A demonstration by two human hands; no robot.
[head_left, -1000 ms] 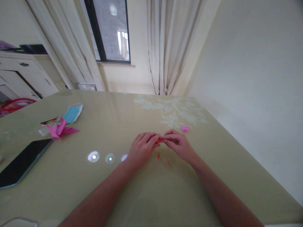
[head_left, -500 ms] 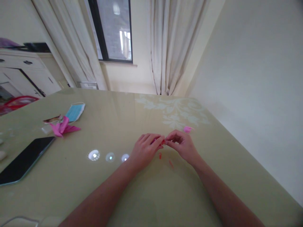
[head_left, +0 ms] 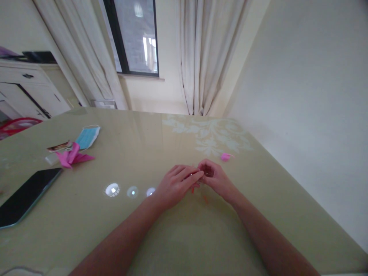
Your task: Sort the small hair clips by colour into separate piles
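My left hand (head_left: 177, 184) and my right hand (head_left: 215, 178) meet fingertip to fingertip just over the table. Both are closed in a pinch around something small, mostly hidden by the fingers; only a reddish bit shows. A small orange piece (head_left: 192, 190) lies under the left fingertips. Below the right fingers is a second, paler orange sliver (head_left: 205, 199). Beyond the right hand sits a small pink object (head_left: 225, 157) with a thin tail.
On the left of the glossy table (head_left: 120, 237) lie a black phone (head_left: 30, 195), a folded pink paper shape (head_left: 71, 156), a blue face mask (head_left: 87, 138) and a small picture card (head_left: 59, 147). A white wall (head_left: 310, 115) borders the right edge.
The left fingers have stretched further over toward the right fingertips, covering more of what is between them. The view has shifted slightly.
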